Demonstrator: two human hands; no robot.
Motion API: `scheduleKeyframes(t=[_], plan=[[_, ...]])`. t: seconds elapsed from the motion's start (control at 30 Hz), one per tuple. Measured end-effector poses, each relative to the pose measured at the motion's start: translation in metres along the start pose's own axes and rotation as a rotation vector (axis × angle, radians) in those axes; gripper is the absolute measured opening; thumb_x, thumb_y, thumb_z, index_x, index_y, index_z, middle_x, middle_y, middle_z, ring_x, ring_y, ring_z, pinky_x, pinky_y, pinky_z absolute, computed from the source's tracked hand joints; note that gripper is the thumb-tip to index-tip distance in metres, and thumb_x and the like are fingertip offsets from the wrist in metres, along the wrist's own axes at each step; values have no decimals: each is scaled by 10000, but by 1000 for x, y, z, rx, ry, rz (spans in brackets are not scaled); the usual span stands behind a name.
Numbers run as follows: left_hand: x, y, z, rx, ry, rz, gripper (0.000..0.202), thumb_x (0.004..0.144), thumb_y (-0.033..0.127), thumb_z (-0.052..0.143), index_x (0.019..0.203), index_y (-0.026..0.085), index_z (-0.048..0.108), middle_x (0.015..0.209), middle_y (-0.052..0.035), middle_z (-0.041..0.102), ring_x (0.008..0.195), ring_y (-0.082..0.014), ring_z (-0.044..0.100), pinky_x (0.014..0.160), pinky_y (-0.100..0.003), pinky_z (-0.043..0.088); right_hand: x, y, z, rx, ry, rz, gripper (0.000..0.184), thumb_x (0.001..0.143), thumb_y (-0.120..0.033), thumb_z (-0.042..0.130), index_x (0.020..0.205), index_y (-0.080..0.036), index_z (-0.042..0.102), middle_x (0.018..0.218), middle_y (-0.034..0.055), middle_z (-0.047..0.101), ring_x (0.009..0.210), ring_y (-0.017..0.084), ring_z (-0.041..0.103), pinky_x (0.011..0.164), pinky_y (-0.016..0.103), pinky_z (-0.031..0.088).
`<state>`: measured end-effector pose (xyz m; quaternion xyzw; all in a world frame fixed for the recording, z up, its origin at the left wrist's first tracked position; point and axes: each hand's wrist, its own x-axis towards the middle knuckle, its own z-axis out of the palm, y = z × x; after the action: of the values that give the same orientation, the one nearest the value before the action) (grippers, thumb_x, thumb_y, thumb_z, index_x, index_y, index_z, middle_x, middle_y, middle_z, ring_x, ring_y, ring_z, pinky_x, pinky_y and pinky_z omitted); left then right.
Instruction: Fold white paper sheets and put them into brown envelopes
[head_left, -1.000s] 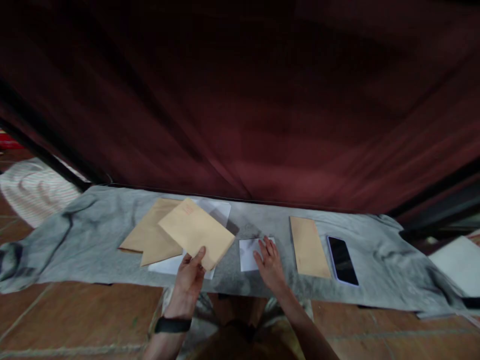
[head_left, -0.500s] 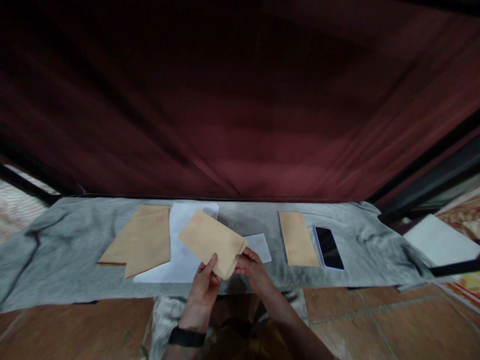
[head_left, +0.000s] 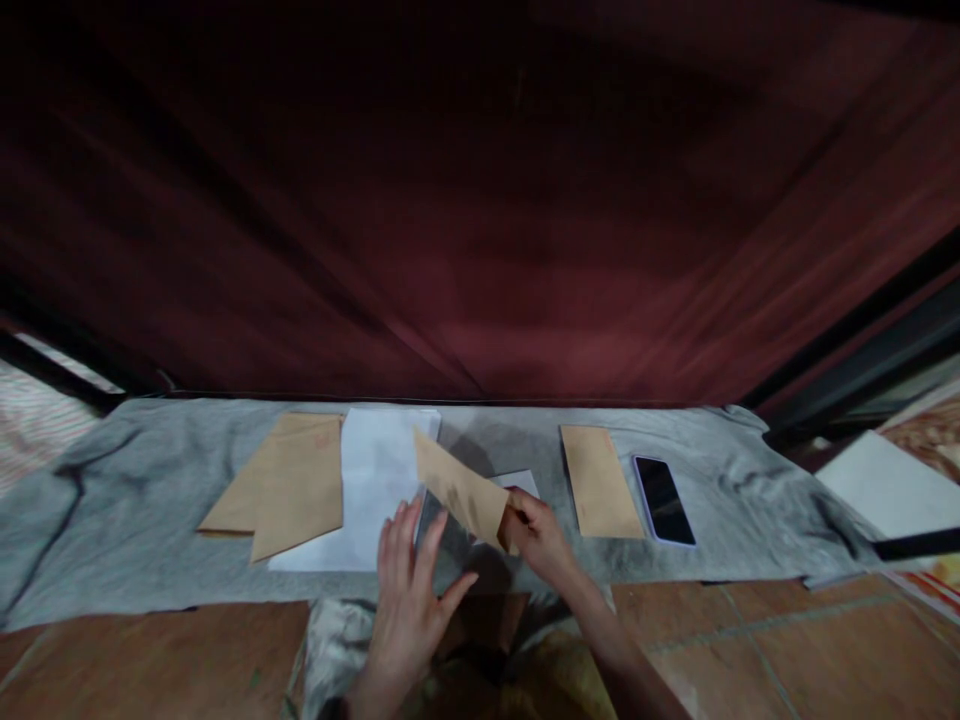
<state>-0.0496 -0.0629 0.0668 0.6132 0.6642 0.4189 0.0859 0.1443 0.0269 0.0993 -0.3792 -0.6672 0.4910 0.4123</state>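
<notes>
A brown paper envelope (head_left: 463, 484) is tilted above the cloth, its right end pinched in my right hand (head_left: 536, 535). My left hand (head_left: 412, 590) is open, fingers spread and palm down, left of the envelope and over the lower right part of the white paper sheets (head_left: 375, 490). It holds nothing. Under the raised envelope, partly hidden by it and my right hand, lies a small white paper (head_left: 520, 483). Several brown envelopes (head_left: 300, 485) overlap on the left, partly on the white sheets.
Another brown envelope (head_left: 601, 482) lies to the right, beside a dark-screened phone (head_left: 664, 500) with a pale purple edge. Grey cloth (head_left: 142, 500) covers the long surface. A dark red fabric panel (head_left: 480, 250) rises behind it. Terracotta tiles (head_left: 712, 640) show below the front edge.
My left hand has let go of the envelope and spread its fingers, slightly lower. My right hand has moved a little right, and the envelope now tilts, seen more edge-on.
</notes>
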Motion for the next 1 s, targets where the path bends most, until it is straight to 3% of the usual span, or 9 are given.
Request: scheduleKeyframes(t=[0.1,0.17,0.27,0.4,0.6,0.8,1.0], plan=[[16,-5,-14,338,-32,340,715,757,444,788,1391,258,517,1662,-175,221,1525,-425,180,1201,-696,131,-7,-13,-7,2,-177,4,161,861,-225,490,775,-204,624,742,-23,578,710,129,530,641,206,416],[25,-5,-21,442,-87,447,748,750,429,793,1415,280,485,1681,-165,150,1533,-429,142,1193,-715,99,-11,-20,-8,30,-247,32,165,878,-243,495,787,-206,629,753,-21,583,715,130,533,638,204,421],[28,-1,-26,482,-155,522,708,753,418,780,1393,306,498,1682,-145,161,1535,-423,134,1184,-728,110,-15,-22,-10,102,-258,76,174,893,-285,521,800,-206,645,728,-24,578,673,122,521,613,201,424],[22,1,-24,477,-146,557,661,765,404,763,1368,293,519,1673,-166,174,1529,-419,168,1178,-729,138,-18,-17,-10,193,-236,126,186,901,-351,564,869,-209,680,744,-16,610,694,130,565,656,214,471],[15,-1,-18,364,-133,529,702,717,525,784,1325,246,570,1652,-205,211,1468,-420,316,1182,-689,190,-20,-12,-8,217,-198,193,209,893,-383,585,1002,-233,682,892,-11,694,822,160,649,773,252,521],[21,-3,-27,445,-170,519,850,666,499,816,1427,287,502,1601,-189,326,1413,-390,393,1196,-653,172,-13,-10,-16,-130,-115,88,118,865,-217,508,845,-212,624,748,-28,644,700,127,591,643,199,441],[21,-7,-27,442,-178,515,827,702,382,764,1459,240,461,1482,-179,467,1371,-369,437,1208,-651,170,-11,-5,-15,-302,-43,139,129,857,-176,519,874,-222,639,735,-25,675,695,133,622,632,197,448]])
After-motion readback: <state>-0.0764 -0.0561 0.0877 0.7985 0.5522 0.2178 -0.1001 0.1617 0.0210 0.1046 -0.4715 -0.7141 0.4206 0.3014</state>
